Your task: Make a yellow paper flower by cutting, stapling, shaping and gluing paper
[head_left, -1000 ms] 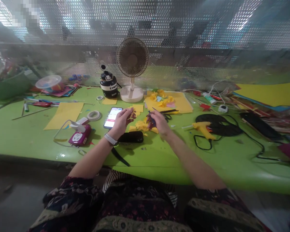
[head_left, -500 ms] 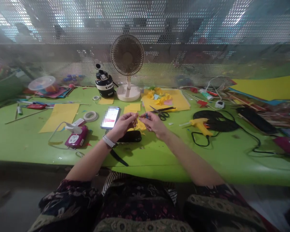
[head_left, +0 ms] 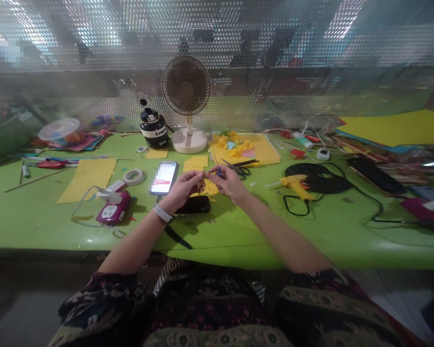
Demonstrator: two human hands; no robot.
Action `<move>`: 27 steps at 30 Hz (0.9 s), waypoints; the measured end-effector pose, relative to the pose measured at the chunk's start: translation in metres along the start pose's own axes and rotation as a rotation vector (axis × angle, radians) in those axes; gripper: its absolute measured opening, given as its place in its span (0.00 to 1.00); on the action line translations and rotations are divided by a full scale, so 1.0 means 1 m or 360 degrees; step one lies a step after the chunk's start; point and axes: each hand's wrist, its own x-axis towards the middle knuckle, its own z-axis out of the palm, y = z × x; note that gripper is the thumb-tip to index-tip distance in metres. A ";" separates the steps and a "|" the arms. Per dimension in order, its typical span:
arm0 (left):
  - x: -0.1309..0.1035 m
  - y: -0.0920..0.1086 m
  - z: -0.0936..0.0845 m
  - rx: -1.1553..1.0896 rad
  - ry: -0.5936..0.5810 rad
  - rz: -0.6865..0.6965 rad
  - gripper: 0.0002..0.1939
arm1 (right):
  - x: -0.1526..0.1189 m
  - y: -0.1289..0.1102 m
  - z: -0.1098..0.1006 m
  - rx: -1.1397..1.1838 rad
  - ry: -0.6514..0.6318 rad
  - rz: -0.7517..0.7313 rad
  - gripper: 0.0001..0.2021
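- The left hand (head_left: pixel 184 189) has its fingertips pinched together on a small yellow piece (head_left: pixel 204 175) in front of the fan (head_left: pixel 186 86), a grip that seems meant to steady something fine.
- The right hand (head_left: pixel 234 185), in front and to the right of the fan, has its fingers closed around a slim blue-handled tool (head_left: pixel 219 171); its tip points up, probably leaving the fingertips free to work at the piece.
- Yellow paper scraps (head_left: pixel 212 188) lie in front of the fan, likely for short reaching.
- The smartphone (head_left: pixel 163 178), front-left of the fan, lies screen up, presumably for viewing.
- The glue gun (head_left: pixel 294 185) and scissors (head_left: pixel 243 170) rest front-right of the fan, seemingly kept within reach.
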 end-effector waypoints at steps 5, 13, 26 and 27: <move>0.001 -0.003 -0.003 0.0022 -0.0023 0.0010 0.21 | -0.001 0.000 0.001 -0.0008 0.0024 -0.0033 0.25; 0.004 -0.005 -0.004 -0.0043 0.0017 -0.0103 0.22 | 0.001 0.000 0.001 0.0030 0.0100 -0.0018 0.26; -0.003 -0.006 0.004 0.0426 -0.0023 0.0100 0.18 | 0.002 -0.010 -0.009 -0.0220 0.0486 -0.0173 0.17; -0.002 -0.006 0.004 0.0426 -0.0012 0.0102 0.17 | 0.001 -0.009 -0.009 -0.0228 0.0492 -0.0167 0.17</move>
